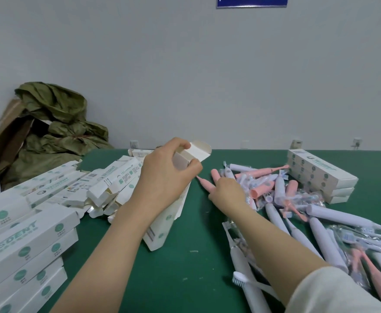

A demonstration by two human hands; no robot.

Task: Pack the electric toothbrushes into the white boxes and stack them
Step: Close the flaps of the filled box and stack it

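My left hand [169, 175] grips a long white box [167, 222] near its upper end, holding it tilted with the top flap [199, 150] open. My right hand [226, 192] reaches to the right of it and grips a pink electric toothbrush [205, 182] lying on the green table [185, 256]. A heap of pink and white toothbrushes [275, 188], some with bagged brush heads, spreads over the right side. Closed white boxes are stacked at the far right [320, 175] and at the near left [27, 245].
Empty open white boxes [108, 186] lie in a loose pile at the left middle. A green cloth bundle and a brown carton [49, 123] sit behind the table's left corner. A grey wall with sockets stands behind the table.
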